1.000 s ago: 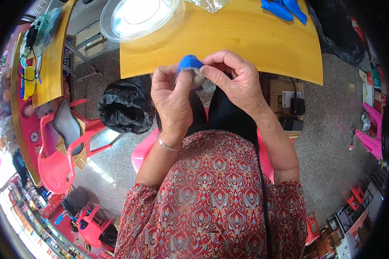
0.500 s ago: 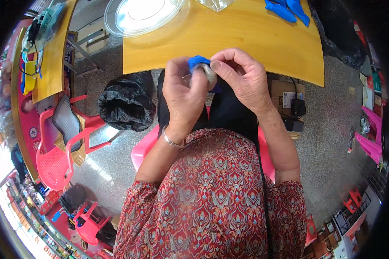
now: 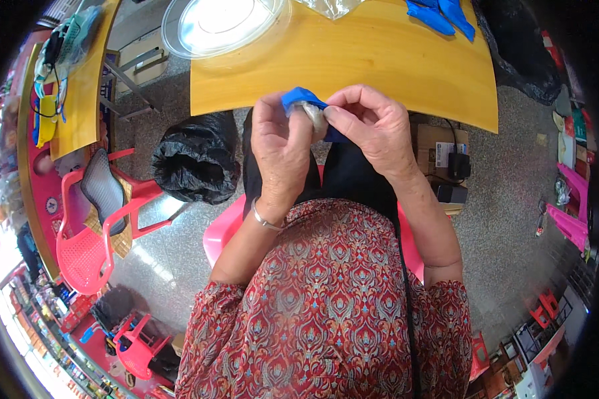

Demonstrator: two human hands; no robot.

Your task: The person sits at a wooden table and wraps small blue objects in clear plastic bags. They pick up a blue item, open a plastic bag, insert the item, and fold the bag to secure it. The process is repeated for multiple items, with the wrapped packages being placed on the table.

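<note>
Both my hands are raised close together over my lap, just in front of the yellow wooden table (image 3: 379,60). My left hand (image 3: 279,149) and my right hand (image 3: 369,126) pinch a small blue piece (image 3: 298,98) wrapped around a pale whitish lump (image 3: 314,114). The fingers cover most of the blue piece, so its full shape is hidden. A thin bracelet circles my left wrist.
A clear round plastic lid or tray (image 3: 219,20) sits at the table's far left corner. More blue pieces (image 3: 439,13) lie at the far right. A black bag (image 3: 196,166) stands on the floor to my left, beside red plastic chairs (image 3: 93,226). A cardboard box (image 3: 442,156) sits under the table.
My hands have shifted slightly and turned the blue piece between the fingers; the pale lump shows more now. The view has tilted a little.
</note>
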